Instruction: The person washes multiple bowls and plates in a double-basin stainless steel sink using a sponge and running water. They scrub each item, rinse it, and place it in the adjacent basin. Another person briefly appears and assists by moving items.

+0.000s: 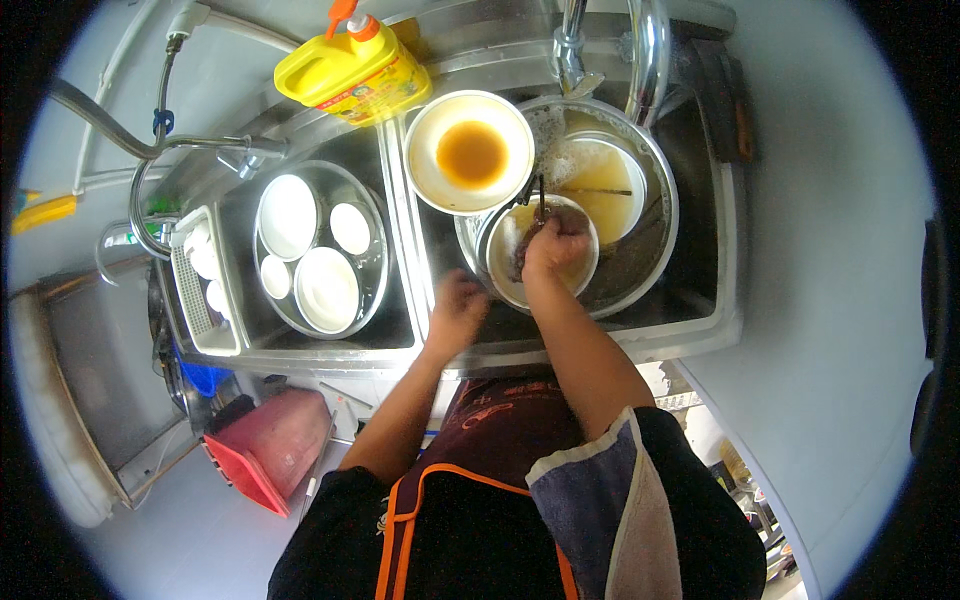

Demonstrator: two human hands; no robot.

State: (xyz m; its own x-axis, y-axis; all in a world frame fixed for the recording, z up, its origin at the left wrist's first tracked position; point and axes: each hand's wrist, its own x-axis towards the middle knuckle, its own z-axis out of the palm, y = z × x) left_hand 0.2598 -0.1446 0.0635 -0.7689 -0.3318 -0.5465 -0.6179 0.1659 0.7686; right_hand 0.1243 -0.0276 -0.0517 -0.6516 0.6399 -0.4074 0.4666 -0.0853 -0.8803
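My right hand is inside a white bowl, closed around a dark brown cloth or scrubber that is partly hidden and blurred. The bowl sits over the near left part of a large round metal basin of cloudy, sudsy water. My left hand is left of that bowl, fingers slightly apart and blurred, with nothing visible in it. A bowl of brown liquid stands at the basin's upper left. Behind lies another bowl with yellowish liquid and a thin dark stick across it.
In the left sink, a second metal basin holds several white bowls. A white plastic basket with white dishes stands left of it. Behind the divider is a yellow detergent jug. Metal faucets overhang the sinks; a red bin stands below left.
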